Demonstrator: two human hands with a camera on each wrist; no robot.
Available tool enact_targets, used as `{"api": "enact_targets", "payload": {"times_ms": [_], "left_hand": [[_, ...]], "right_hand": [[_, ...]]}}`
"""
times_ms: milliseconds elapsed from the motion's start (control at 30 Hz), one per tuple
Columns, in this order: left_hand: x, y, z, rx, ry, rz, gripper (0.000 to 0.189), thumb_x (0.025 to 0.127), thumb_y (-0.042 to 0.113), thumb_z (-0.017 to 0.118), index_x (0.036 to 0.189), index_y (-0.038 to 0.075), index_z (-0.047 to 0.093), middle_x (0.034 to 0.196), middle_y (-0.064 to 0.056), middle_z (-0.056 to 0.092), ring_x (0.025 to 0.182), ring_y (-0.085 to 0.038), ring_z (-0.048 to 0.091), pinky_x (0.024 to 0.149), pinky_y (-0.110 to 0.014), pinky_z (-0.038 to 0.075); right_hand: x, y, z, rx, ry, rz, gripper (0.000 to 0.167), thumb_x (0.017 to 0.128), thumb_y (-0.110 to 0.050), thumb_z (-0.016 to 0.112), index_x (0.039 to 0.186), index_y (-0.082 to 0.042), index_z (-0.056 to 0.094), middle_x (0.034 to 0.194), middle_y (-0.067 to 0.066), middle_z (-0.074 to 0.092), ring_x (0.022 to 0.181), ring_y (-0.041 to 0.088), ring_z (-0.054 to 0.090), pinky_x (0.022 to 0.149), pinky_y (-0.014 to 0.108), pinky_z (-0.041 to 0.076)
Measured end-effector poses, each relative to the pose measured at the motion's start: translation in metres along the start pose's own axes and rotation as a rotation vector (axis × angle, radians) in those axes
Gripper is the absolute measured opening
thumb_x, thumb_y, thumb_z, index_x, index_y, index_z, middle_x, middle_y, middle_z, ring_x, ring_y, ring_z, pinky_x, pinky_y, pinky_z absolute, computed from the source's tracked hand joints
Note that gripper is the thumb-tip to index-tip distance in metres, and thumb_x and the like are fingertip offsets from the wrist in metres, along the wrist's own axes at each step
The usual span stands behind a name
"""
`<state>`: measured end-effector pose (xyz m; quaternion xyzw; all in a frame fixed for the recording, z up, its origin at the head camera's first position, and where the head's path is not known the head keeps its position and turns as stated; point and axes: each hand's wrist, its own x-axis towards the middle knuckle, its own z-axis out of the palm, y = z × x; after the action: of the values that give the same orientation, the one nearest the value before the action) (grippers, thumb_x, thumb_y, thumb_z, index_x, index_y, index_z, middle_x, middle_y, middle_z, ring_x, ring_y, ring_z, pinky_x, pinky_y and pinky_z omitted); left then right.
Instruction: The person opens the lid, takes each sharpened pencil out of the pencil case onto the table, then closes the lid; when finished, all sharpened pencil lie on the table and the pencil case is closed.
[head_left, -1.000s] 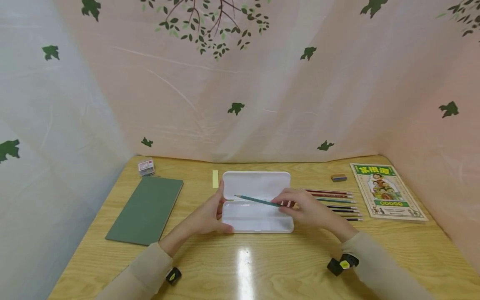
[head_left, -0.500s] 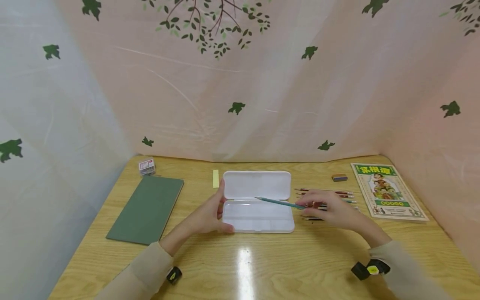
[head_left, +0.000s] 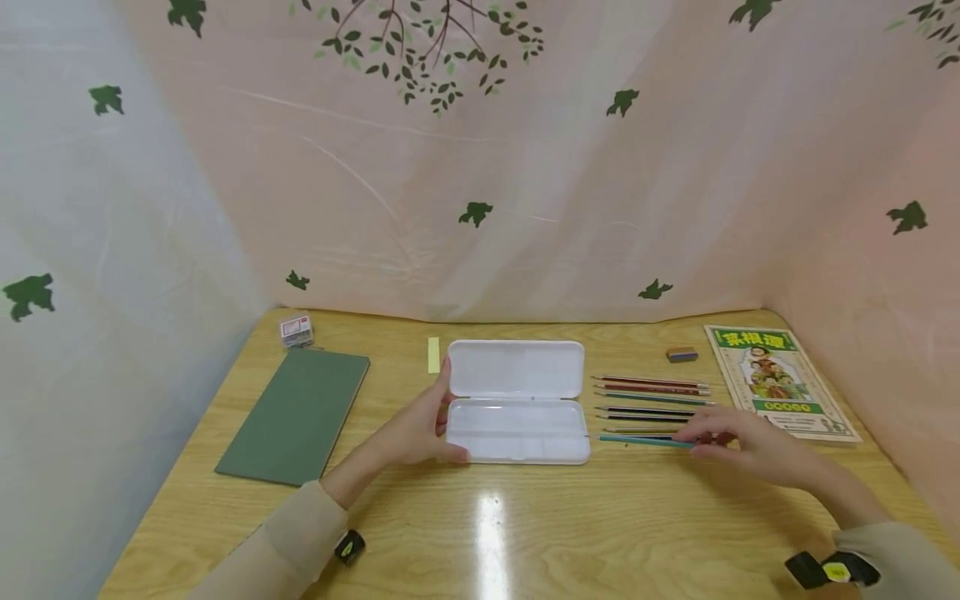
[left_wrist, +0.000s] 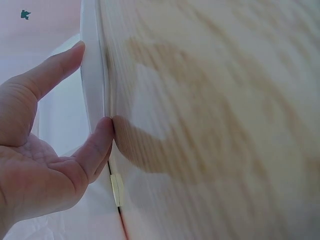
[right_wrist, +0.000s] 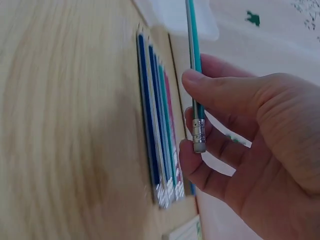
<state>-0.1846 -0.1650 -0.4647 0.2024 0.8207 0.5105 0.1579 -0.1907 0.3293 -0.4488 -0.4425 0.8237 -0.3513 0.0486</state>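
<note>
An opened white pencil case [head_left: 517, 368] lies at the middle of the table, its lid folded back. My left hand [head_left: 416, 429] holds its left end, thumb at the front corner and fingers at the lid side. In the left wrist view, fingertips [left_wrist: 76, 54] touch the case's white edge. My right hand [head_left: 750, 450] pinches a teal pencil [right_wrist: 193, 37] near its eraser end, thumb on top. That pencil points left toward the case, just in front of a row of several pencils [head_left: 652, 398] lying side by side.
A green notebook [head_left: 296, 417] lies at left, with a small box [head_left: 297, 330] behind it. A yellow strip [head_left: 433, 355] is behind my left hand. At right are an eraser [head_left: 682, 355] and an illustrated booklet [head_left: 772, 379]. A patterned curtain [head_left: 375, 208] hangs behind the table.
My right hand has moved right and toward the table's front, carrying the teal pencil from over the case to beside the pencil row. The left hand stays on the case.
</note>
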Motion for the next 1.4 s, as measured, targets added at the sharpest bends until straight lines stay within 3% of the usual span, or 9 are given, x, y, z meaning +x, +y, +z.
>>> {"api": "enact_targets", "payload": {"times_ms": [167,367,1133,1400], "left_hand": [[0.0,0.0,0.0,0.007,-0.004,-0.002,0.142,0.074,0.008,0.092,0.159,0.012,-0.021,0.126,-0.02,0.049,0.103,-0.027,0.061,0.094,-0.042,0.053],[0.001,0.0,0.001,-0.006,-0.013,-0.005,0.142,0.074,0.006,0.092,0.158,0.011,-0.022,0.126,-0.02,0.049,0.107,-0.027,0.062,0.096,-0.041,0.052],[-0.001,0.005,0.0,0.039,-0.002,-0.01,0.142,0.074,0.008,0.092,0.158,0.009,-0.022,0.125,-0.019,0.05,0.102,-0.024,0.061,0.091,-0.037,0.053],[-0.001,0.004,-0.001,0.031,-0.006,-0.016,0.142,0.074,0.007,0.092,0.158,0.01,-0.023,0.125,-0.018,0.049,0.102,-0.024,0.061,0.092,-0.037,0.053]], "right_hand": [[-0.019,0.012,-0.002,0.008,-0.016,0.042,0.035,0.09,0.012,0.067,0.117,-0.01,0.073,0.1,0.0,0.067,0.079,0.006,0.057,0.061,0.025,0.052],[-0.028,0.021,0.003,0.05,-0.035,0.037,0.034,0.09,0.012,0.067,0.118,-0.007,0.073,0.099,0.001,0.066,0.081,0.007,0.057,0.062,0.024,0.052],[-0.03,0.028,0.005,-0.049,0.059,0.064,0.034,0.083,0.015,0.072,0.108,-0.007,0.077,0.095,0.0,0.068,0.079,0.005,0.06,0.062,0.02,0.05],[-0.029,0.027,0.004,-0.157,0.131,0.1,0.036,0.079,0.015,0.076,0.103,-0.012,0.077,0.096,-0.002,0.071,0.084,0.004,0.063,0.063,0.019,0.051]]}}
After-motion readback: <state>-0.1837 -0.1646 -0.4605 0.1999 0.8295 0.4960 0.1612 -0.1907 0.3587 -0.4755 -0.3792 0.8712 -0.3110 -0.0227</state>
